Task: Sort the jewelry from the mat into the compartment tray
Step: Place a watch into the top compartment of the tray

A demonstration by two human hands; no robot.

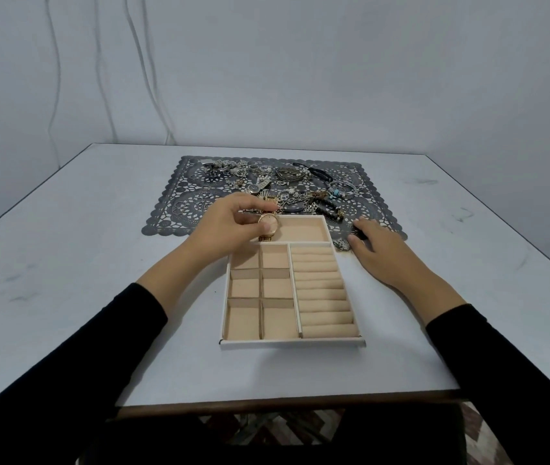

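A gold watch point(268, 226) hangs pinched between the thumb and curled fingers of the left hand point(233, 223), its band dangling over the left end of the long compartment at the far edge of the compartment tray point(292, 342), at about 11 o'clock from the tray's centre. We see six small square compartments point(260, 290) on the tray's left and a column of padded ring rolls point(324, 290) on its right, all in beige lining. At 2 o'clock from the tray, the right hand point(377, 246) lies palm down on the table point(65, 263), its fingertips over a dark piece point(357, 231) at the near edge of the mat point(179, 196); we cannot tell whether it grips that piece or only touches it. A small silver piece point(340, 244) sits just beside the tray's far right corner. At 12 o'clock, the grey lace-patterned mat carries the jewelry point(283, 182): watches, chains, rings and bracelets in a loose spread. Both forearms wear black sleeves point(126, 330). Thin cables point(105, 78) run down the pale wall at 10 o'clock.
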